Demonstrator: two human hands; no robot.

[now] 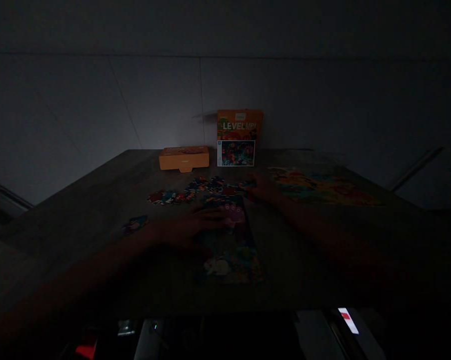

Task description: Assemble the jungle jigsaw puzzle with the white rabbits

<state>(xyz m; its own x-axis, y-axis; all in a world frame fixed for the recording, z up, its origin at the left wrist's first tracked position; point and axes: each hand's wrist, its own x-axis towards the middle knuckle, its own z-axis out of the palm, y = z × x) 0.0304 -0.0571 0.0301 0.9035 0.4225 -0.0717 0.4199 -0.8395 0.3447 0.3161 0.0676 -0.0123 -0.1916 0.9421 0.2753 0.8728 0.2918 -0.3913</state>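
The scene is very dark. A partly joined jigsaw puzzle (pixel 220 266), with a white animal and a pink many-eyed figure, lies on the table in front of me. My left hand (pixel 190 227) rests over its left side, fingers stretched out flat towards the pink figure. Beyond the puzzle's top edge lie several loose jigsaw pieces (pixel 206 185). At the right end of that heap is my right hand (pixel 262 189), its fingertips by the pieces; blur and darkness hide whether it grips one. A few more puzzle pieces (pixel 136 223) sit beside my left forearm.
An orange box (pixel 184 158) lies at the back of the table (pixel 98 200). Near it stands an orange "LEVEL UP!" box (pixel 240 122), with a picture card (pixel 236 153) leaning on its front. Another colourful puzzle (pixel 326 187) lies flat at right. A wall (pixel 165 100) rises behind.
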